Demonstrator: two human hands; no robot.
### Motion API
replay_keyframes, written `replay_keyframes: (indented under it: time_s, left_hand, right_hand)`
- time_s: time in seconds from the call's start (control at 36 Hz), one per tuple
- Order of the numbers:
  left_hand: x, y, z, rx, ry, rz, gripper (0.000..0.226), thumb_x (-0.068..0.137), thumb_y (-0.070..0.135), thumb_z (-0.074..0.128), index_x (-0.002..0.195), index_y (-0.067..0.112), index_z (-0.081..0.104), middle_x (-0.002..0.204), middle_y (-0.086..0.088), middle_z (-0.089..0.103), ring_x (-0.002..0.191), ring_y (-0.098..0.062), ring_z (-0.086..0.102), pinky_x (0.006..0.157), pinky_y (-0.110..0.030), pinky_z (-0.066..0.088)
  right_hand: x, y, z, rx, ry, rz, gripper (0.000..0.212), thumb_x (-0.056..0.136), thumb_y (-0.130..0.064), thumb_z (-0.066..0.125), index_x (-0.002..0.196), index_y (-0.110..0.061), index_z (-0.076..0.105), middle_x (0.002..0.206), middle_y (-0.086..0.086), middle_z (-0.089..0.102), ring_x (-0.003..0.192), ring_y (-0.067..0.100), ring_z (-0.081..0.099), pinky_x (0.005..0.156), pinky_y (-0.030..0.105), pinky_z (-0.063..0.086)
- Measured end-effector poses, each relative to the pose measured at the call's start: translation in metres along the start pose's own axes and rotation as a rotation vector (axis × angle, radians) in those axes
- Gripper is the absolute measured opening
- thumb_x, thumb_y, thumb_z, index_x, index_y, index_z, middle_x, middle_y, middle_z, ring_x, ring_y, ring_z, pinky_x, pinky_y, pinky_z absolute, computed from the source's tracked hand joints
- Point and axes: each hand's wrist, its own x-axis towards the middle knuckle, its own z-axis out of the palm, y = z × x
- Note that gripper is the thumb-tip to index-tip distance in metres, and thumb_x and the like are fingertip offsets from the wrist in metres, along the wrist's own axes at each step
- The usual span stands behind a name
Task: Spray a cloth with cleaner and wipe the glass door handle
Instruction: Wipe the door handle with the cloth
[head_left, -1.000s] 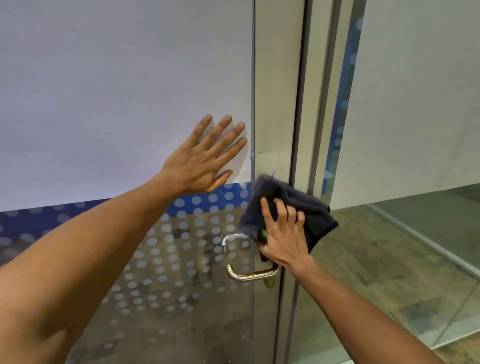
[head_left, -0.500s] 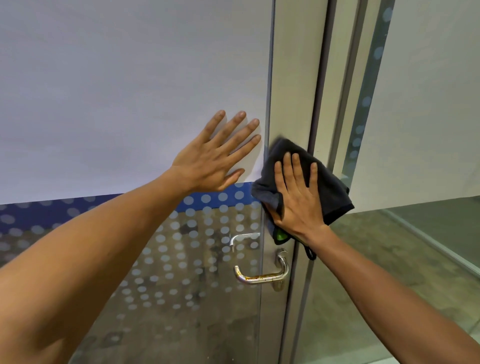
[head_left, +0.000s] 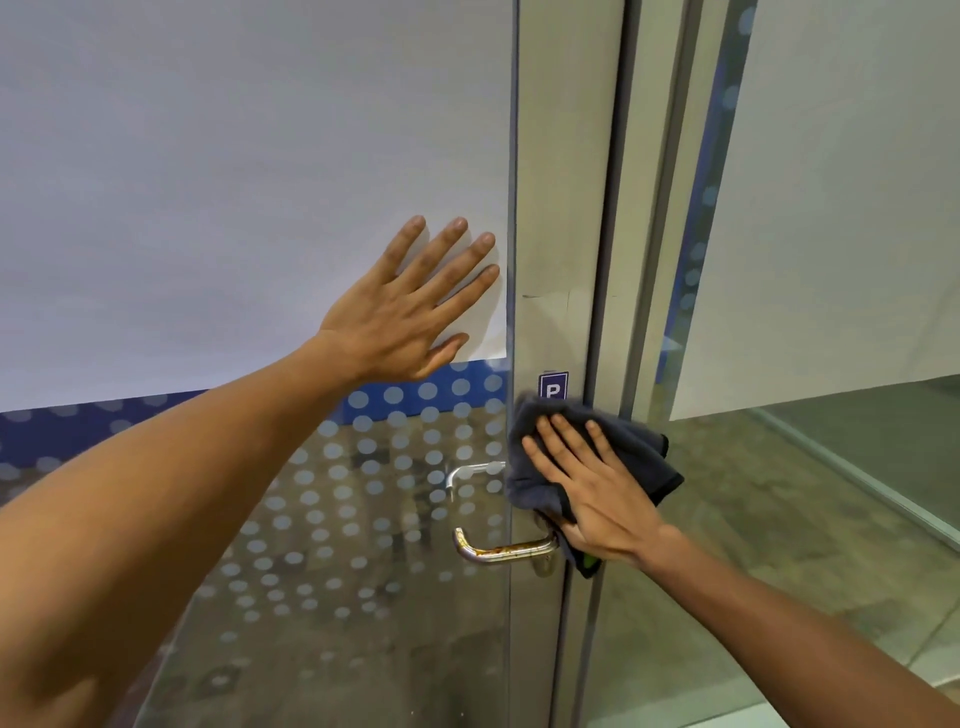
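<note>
Your left hand (head_left: 400, 317) lies flat on the frosted white film of the glass door (head_left: 249, 171), fingers (head_left: 441, 254) spread and straight, gripping nothing; the thumb sits just above the blue dotted band (head_left: 415, 389). Your right hand (head_left: 592, 499) presses a dark grey cloth (head_left: 639, 457) against the metal door frame (head_left: 566, 208), palm down, fingers extended over the fabric rather than curled round it, so the cloth is pinned flat, not pinched. The cloth covers the frame just below a small purple sticker marked P (head_left: 552, 385), whose lower edge it touches or overlaps. The door handle (head_left: 498, 551) is a curved metal lever just below and left of the cloth, with brownish staining along its top; its right end runs under the heel of your right hand and the cloth's lower edge. A second lever (head_left: 470, 472) shows through the glass, left of the cloth. A speck of green shows at the cloth's bottom edge; can't tell what it is.
</note>
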Motion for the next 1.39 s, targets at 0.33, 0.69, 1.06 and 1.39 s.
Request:
replay_keyframes:
  time_s: [0.33, 0.69, 1.06, 1.39]
  left_hand:
    - [0.000, 0.000, -0.002, -0.025, 0.004, -0.003, 0.078, 0.101, 0.058, 0.009, 0.164, 0.015, -0.005, 0.170, -0.013, -0.012, 0.159, -0.038, -0.001, 0.126, -0.056, -0.009]
    - [-0.001, 0.000, -0.003, -0.051, -0.011, -0.004, 0.076, 0.101, 0.057, 0.002, 0.164, 0.015, -0.004, 0.169, -0.012, -0.015, 0.159, -0.040, 0.001, 0.126, -0.057, -0.005]
    - [-0.002, -0.002, 0.000, -0.018, 0.002, -0.006, 0.077, 0.102, 0.057, 0.010, 0.165, 0.015, 0.001, 0.173, -0.014, 0.002, 0.159, -0.040, 0.004, 0.126, -0.058, -0.003]
    - [0.000, -0.002, 0.003, -0.004, 0.029, 0.007, 0.077, 0.102, 0.055, 0.015, 0.165, 0.012, 0.004, 0.172, -0.016, 0.005, 0.158, -0.041, 0.007, 0.126, -0.058, -0.001]
  right_hand:
    - [-0.060, -0.032, 0.024, 0.523, -0.166, 0.060, 0.080, 0.094, -0.043, 0.054, 0.161, -0.025, 0.014, 0.167, -0.014, -0.001, 0.154, 0.004, -0.006, 0.125, 0.031, -0.008]
    - [-0.038, 0.005, -0.012, 0.229, -0.398, -0.269, 0.092, 0.080, -0.056, 0.052, 0.157, -0.015, 0.023, 0.163, 0.002, 0.028, 0.151, 0.018, 0.023, 0.125, 0.034, 0.015]
    - [-0.029, -0.038, 0.023, 0.120, -0.085, -0.112, 0.043, 0.092, -0.051, 0.049, 0.118, -0.020, 0.062, 0.117, -0.002, 0.065, 0.112, 0.019, 0.055, 0.103, 0.035, 0.031]
    - [0.007, -0.115, 0.018, -0.004, -0.100, 0.213, 0.067, 0.097, -0.071, 0.026, 0.067, -0.019, 0.056, 0.057, 0.003, 0.063, 0.050, 0.026, 0.058, 0.065, 0.042, 0.044]
